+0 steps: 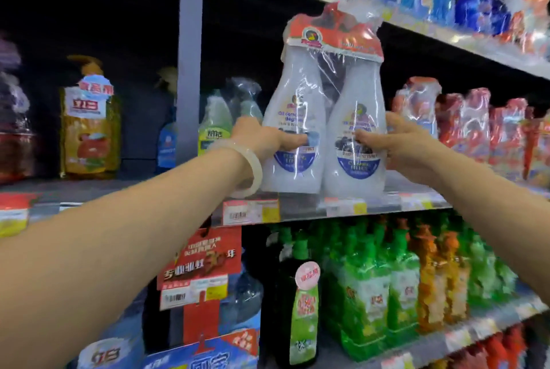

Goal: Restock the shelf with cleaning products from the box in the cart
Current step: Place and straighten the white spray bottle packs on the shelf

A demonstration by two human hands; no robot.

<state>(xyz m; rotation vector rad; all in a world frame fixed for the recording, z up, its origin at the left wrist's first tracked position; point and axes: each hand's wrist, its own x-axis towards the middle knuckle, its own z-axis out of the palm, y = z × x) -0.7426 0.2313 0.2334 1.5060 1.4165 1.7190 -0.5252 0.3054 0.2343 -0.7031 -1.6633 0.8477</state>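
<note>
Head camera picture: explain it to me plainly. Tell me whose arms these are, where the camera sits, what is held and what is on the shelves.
The camera is worn on a person's head and looks forward, so the two bare arms are that person's own. The left hand, with a pale bangle at the wrist, and the right hand grip a twin pack of white bottles wrapped in clear plastic with a red top card. Its base is at the front edge of the middle shelf. To its right stand red-wrapped packs; on the shelf below are green bottles.
</note>
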